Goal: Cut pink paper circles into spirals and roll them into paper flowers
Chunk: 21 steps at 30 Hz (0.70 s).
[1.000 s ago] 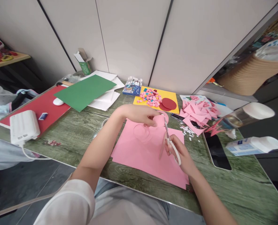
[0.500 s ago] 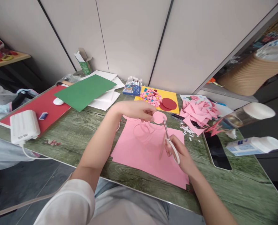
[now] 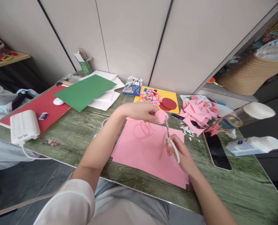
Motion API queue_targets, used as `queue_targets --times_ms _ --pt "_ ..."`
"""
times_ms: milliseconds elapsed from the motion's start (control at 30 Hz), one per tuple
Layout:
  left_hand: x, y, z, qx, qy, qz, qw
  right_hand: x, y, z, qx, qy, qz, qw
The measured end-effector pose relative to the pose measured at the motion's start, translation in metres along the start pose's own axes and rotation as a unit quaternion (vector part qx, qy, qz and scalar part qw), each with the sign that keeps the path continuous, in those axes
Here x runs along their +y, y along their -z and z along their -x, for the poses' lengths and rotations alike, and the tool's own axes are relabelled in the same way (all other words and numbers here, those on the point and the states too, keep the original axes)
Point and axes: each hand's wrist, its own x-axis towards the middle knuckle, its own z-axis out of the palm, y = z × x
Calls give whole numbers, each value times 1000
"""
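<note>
Pinched in the fingers of my left hand (image 3: 145, 112) is a small pink paper circle (image 3: 162, 117), raised above the table. My right hand (image 3: 180, 153) is wrapped round the white handles of a pair of scissors (image 3: 173, 149). Their blades point away from me and meet the circle's right edge. Below both hands lies a large pink paper sheet (image 3: 141, 153), with thin curled pink offcuts (image 3: 142, 130) on it. My left hand partly covers the sheet's far edge.
Pink scraps (image 3: 197, 112) are heaped at the right, beside a phone (image 3: 217, 151) and a white bottle (image 3: 254, 146). Two red circles (image 3: 169, 104) and small pink pieces (image 3: 150, 97) lie on yellow paper. Green paper (image 3: 84, 92) and a white power bank (image 3: 24, 126) are at the left.
My left hand has shifted slightly to the right with the pink circle. The scissor blades have tilted a little to the right, while my right hand has hardly moved.
</note>
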Motion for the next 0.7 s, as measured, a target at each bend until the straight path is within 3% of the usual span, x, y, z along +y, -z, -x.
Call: queue_targets --times_ms 333,700 --pt "1 -1 -2 -49 -2 -20 999 -3 1 1 -23 9 9 1000" --pt "-1 6 5 -31 9 -21 999 -1 1 1 -34 -1 -10 999"
